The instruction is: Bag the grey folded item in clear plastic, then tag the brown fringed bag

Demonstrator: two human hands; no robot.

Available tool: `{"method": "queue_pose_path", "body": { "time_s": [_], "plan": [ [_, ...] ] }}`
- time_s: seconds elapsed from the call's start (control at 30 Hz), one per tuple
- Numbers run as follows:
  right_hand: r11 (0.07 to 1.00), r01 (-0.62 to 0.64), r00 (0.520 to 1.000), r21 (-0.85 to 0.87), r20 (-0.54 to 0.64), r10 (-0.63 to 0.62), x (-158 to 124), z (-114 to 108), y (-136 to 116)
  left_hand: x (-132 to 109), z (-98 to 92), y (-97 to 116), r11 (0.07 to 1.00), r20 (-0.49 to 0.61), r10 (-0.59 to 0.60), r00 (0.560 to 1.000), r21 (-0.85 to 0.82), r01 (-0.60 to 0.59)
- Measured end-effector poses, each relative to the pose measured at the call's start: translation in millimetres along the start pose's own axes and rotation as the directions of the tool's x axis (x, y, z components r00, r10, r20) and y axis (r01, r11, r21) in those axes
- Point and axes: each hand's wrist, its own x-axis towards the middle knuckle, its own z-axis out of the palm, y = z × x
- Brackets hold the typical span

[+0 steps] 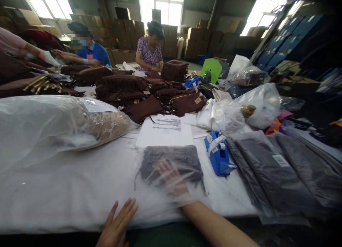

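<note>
Flat on the white-covered table lies a dark grey pouch [184, 158], inside a clear plastic bag [149, 186]. My right hand [171, 175] reaches into the bag, seen through the plastic, fingers stretched out over the pouch. At the table's front edge, my left hand [119, 220] rests with its fingers extended, holding nothing. Just right of the pouch stands a blue tape dispenser [217, 152]. A printed white sheet [165, 129] lies behind the pouch. What is under my right palm is hidden.
Bagged dark items [264, 165] lie on the right. A large plastic sack [53, 129] fills the left. Brown fringed bags [123, 87] are piled behind, with clear plastic bags [256, 101] at back right. Across the table are several people, including a person in a purple patterned top [149, 51].
</note>
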Motion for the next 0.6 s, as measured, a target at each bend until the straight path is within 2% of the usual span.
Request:
{"method": "queue_pose_path", "body": {
  "time_s": [0.07,0.17,0.27,0.33,0.4,0.47,0.53,0.6],
  "plan": [
    [0.998,0.057,0.997,0.000,0.057,-0.057,-21.6,0.3,0.3,-1.8,-1.5,-4.8,0.997,0.036,0.013,0.999,0.069,-0.015],
    [0.984,0.168,0.962,0.067,0.208,-0.178,-78.5,-6.6,8.3,3.4,-3.5,-7.1,0.992,0.122,0.070,0.990,0.100,-0.082],
    [0.994,0.034,0.945,0.102,0.320,-0.065,-134.3,-26.4,16.5,11.7,-3.8,-7.5,0.987,0.195,0.143,0.970,0.049,-0.155],
    [0.986,-0.048,0.922,0.158,0.386,-0.017,-155.3,-47.4,14.3,17.4,-6.6,-10.4,0.980,0.232,0.193,0.953,-0.003,-0.198],
    [0.960,-0.063,0.910,0.273,0.410,-0.057,-161.6,-72.2,8.9,24.2,-14.2,-17.8,0.966,0.278,0.259,0.925,-0.059,-0.253],
    [0.956,-0.063,0.936,0.285,0.349,-0.043,-158.4,-95.8,8.9,33.6,-25.1,-28.3,0.951,0.325,0.309,0.894,-0.107,-0.290],
    [0.986,-0.062,0.955,0.156,0.296,0.014,-152.4,-111.9,19.2,45.0,-33.8,-37.2,0.936,0.373,0.351,0.859,-0.145,-0.320],
    [0.999,-0.043,0.940,0.031,0.340,0.030,-147.6,-117.7,36.6,55.1,-34.9,-40.4,0.936,0.391,0.351,0.851,-0.164,-0.311]
  ]
}}
